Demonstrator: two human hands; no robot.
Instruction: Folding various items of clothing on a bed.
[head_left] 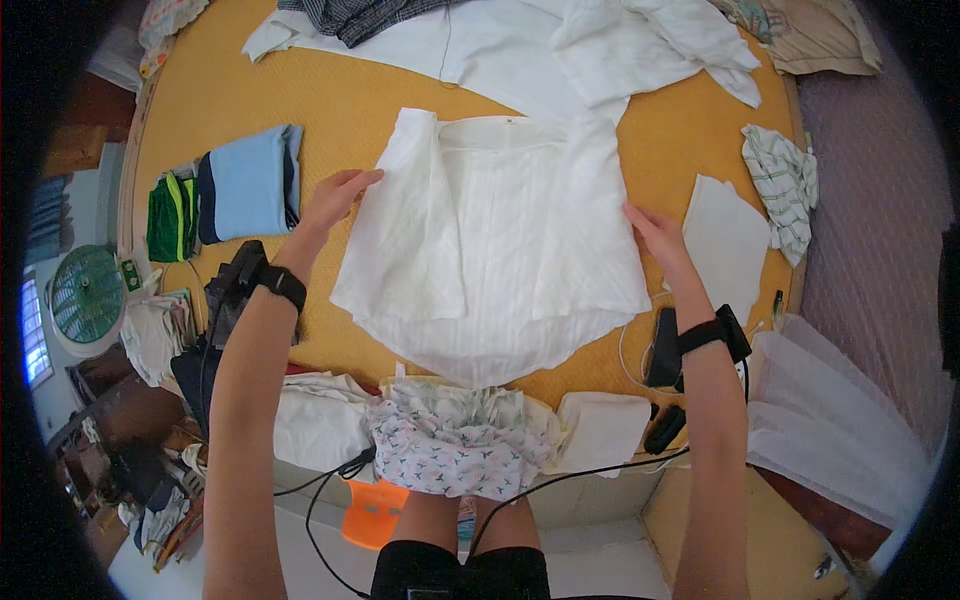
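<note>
A white shirt [497, 240] lies spread on the yellow mat, its front panels folded outward at both sides and its curved hem toward me. My left hand [335, 200] is at the shirt's upper left edge. Its fingers are stretched out, the tips touching or just beside the cloth. At the upper right edge, my right hand [658, 238] has its fingers extended, with a fingertip against the fabric. Neither hand shows a clear grip on the shirt. Each wrist wears a black strap with a device.
Folded light blue clothing [248, 185] and green clothing [172, 215] lie left. More white garments [640, 55] spread across the far side. A striped cloth [783, 190], white piece [728, 235] and black phone [664, 348] are right. Floral fabric [460, 440] lies over my lap; black cables cross nearby.
</note>
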